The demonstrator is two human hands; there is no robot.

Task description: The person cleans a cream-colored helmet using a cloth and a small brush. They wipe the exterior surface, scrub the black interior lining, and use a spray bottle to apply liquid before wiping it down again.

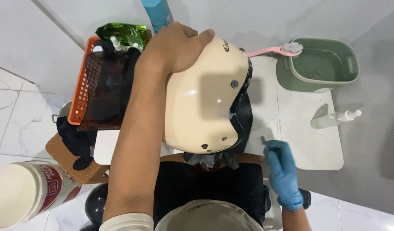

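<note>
A cream-coloured helmet (203,98) with black trim stands on a white mat (304,128). My bare left hand (173,47) grips the helmet's top edge and holds it steady. My right hand (282,173), in a blue glove, is closed on a small thin tool (264,139) just right of the helmet's lower rim. The tool's shape is hard to make out.
An orange basket (82,92) with bottles and a green packet stands at the left. A green basin (323,64) with a pink brush (276,50) across its rim sits at the back right. A clear spray bottle (336,119) lies on the mat. A white tub (25,192) stands at the lower left.
</note>
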